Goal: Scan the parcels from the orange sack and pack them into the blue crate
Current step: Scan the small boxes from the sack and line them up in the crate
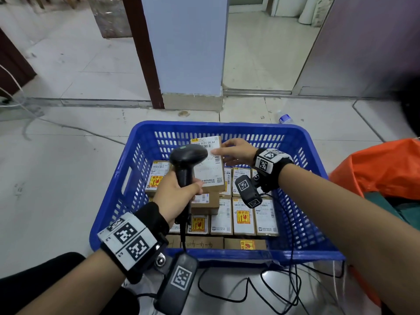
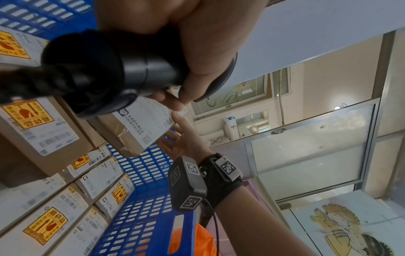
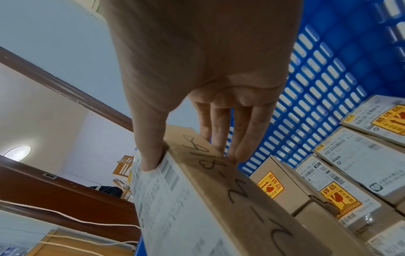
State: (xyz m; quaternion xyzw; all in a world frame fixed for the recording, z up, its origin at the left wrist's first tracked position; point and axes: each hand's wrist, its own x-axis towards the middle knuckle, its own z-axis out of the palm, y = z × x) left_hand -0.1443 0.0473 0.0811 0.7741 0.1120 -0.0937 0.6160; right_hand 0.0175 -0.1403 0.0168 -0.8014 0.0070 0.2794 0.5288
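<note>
My left hand (image 1: 176, 196) grips the handle of a black barcode scanner (image 1: 187, 158), whose head points at the white label of a brown cardboard parcel (image 1: 210, 164). My right hand (image 1: 236, 152) pinches that parcel by its right edge, thumb on the label and fingers behind, holding it tilted above the blue crate (image 1: 147, 133). In the right wrist view the parcel (image 3: 219, 199) shows handwritten numbers on its side below my fingers (image 3: 247, 136). The left wrist view has the scanner (image 2: 105, 72) close up in my left hand (image 2: 197, 52). The orange sack (image 1: 384, 169) lies on the floor to the right.
Several labelled cardboard parcels (image 1: 243, 214) lie packed in rows on the crate's floor, many with yellow fragile stickers. Black cables (image 1: 272, 289) trail over the tiled floor in front of the crate. A blue pillar (image 1: 188, 53) and a plastic bottle (image 1: 285, 118) stand beyond it.
</note>
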